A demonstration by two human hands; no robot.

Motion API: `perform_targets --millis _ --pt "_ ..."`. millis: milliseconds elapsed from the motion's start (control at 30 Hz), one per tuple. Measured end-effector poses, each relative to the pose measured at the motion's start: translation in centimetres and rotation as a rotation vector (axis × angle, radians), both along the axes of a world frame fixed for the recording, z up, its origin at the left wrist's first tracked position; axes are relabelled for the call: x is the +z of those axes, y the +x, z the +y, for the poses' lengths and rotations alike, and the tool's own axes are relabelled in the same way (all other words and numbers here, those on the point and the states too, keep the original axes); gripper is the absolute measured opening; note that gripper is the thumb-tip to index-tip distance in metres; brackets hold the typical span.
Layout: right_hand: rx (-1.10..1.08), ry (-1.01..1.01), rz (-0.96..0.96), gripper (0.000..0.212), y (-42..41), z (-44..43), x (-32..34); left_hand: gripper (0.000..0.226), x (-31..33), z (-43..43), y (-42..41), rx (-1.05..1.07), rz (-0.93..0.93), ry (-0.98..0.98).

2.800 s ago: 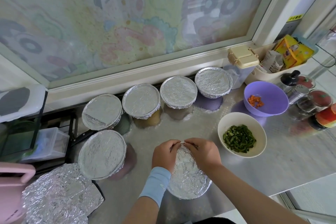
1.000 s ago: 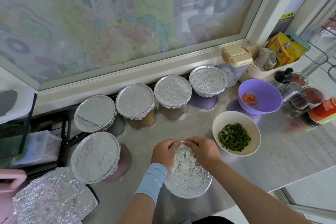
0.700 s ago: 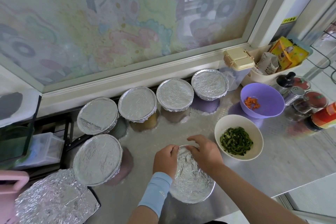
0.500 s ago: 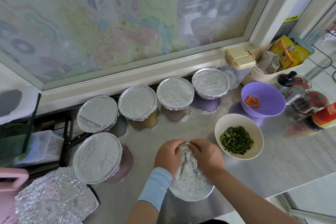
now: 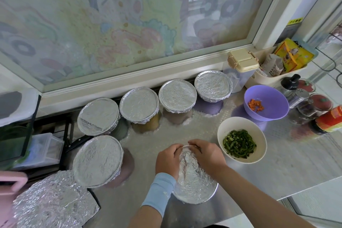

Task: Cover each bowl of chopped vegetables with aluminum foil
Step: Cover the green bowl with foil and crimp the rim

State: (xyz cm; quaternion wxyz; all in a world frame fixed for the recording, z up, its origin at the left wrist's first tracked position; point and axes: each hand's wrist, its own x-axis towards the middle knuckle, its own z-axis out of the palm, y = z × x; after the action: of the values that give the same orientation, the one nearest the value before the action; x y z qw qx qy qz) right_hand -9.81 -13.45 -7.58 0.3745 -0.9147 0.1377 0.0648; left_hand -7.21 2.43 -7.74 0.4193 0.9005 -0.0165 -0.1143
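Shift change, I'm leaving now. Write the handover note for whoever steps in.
Left hand and right hand both pinch the foil at the far rim of the front bowl.
Done: five covered bowls, four along the window, one front left.
Left: finish this one, then the white bowl of greens and purple bowl of carrot, both uncovered.
Spare foil lies crumpled far left.

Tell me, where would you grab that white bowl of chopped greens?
Probably by its bare rim on the right side, thumb inside, fingers under the flared wall. The white bowl sits upright and uncovered, the right hand crowds its left, and the purple bowl stands behind.
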Motion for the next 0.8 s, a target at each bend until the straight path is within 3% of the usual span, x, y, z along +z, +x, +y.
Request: perform_targets --millis 100,267,467,800 --pt "-0.049 -0.014 -0.066 0.022 -0.6 0.0 -0.1 0.019 -0.2 0.5 -0.3 0.055 -0.017 0.008" --pt "-0.138 0.079 -0.023 0.014 -0.7 0.1 -0.4 0.027 0.3 0.0 0.7 -0.071 -0.026 0.032" --pt "-0.131 0.089 -0.014 0.014 -0.3 0.1 -0.7 0.015 -0.3 -0.9 1.1 -0.090 -0.059 -0.053" --pt "-0.103 0.098 0.030 0.012 -0.4 0.2 -0.2 0.016 -0.6 -0.7 1.1 -0.222 -0.043 0.061"
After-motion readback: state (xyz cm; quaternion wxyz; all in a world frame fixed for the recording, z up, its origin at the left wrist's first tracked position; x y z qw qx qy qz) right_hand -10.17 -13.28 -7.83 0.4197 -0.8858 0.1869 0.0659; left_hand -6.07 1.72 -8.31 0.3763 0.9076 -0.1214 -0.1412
